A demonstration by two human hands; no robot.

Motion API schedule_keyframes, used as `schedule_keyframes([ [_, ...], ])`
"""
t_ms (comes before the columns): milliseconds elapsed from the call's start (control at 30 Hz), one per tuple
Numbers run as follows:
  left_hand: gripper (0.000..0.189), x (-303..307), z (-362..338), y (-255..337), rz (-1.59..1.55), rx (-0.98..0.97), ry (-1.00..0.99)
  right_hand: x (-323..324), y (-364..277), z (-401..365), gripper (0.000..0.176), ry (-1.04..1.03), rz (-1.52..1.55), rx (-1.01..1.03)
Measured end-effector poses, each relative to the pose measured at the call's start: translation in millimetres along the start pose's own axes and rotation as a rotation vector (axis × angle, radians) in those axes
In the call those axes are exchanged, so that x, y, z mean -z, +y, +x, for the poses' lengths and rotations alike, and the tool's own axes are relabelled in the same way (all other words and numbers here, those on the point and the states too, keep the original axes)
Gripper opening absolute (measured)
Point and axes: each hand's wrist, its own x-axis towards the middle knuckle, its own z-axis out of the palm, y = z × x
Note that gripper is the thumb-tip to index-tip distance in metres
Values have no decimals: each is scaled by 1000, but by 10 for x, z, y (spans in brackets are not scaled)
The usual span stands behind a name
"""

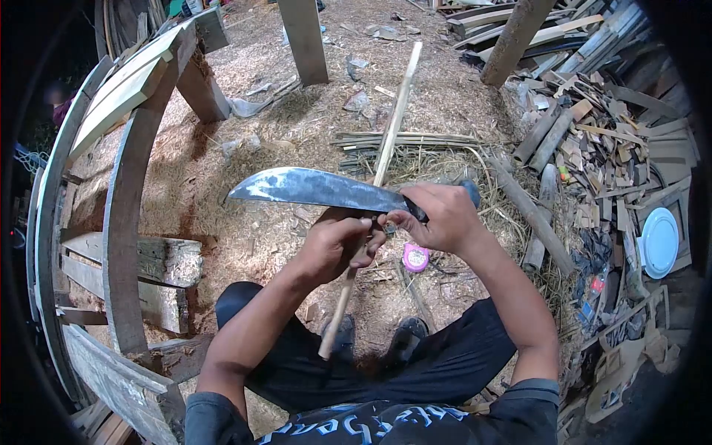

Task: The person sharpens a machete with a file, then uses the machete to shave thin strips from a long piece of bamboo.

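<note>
My right hand point(443, 215) is closed round the dark handle of a machete point(319, 188). Its broad, curved blade points left and lies across a long, thin wooden stick point(399, 111). My left hand point(334, 248) is wrapped round this stick just below the blade, close to the fingers of my right hand. The stick slants from far ahead of me down to between my knees. On the ground below my right hand lies a round pink object point(415, 257) with a pale face.
Wood shavings cover the ground point(274, 163). Thin strips point(423, 139) lie in a bundle ahead. A curved timber frame point(122, 222) stands at left. Wood scraps point(593, 156) and a pale blue plate-like disc point(659, 243) are at right. Wooden posts point(302, 41) rise ahead.
</note>
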Motion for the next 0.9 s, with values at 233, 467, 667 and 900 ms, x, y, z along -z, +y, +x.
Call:
schedule_keyframes([
  [233,27,12,7,-98,178,2,71,15,11,11,39,-16,-24,36],
  [467,34,-58,33,-180,253,-125,202,51,1,17,39,-23,-66,38],
  [667,28,-114,59,-228,296,-155,323,55,15,9,39,-4,-84,32],
  [900,42,-106,33,-168,289,-286,106,67,15,2,39,-14,97,81],
])
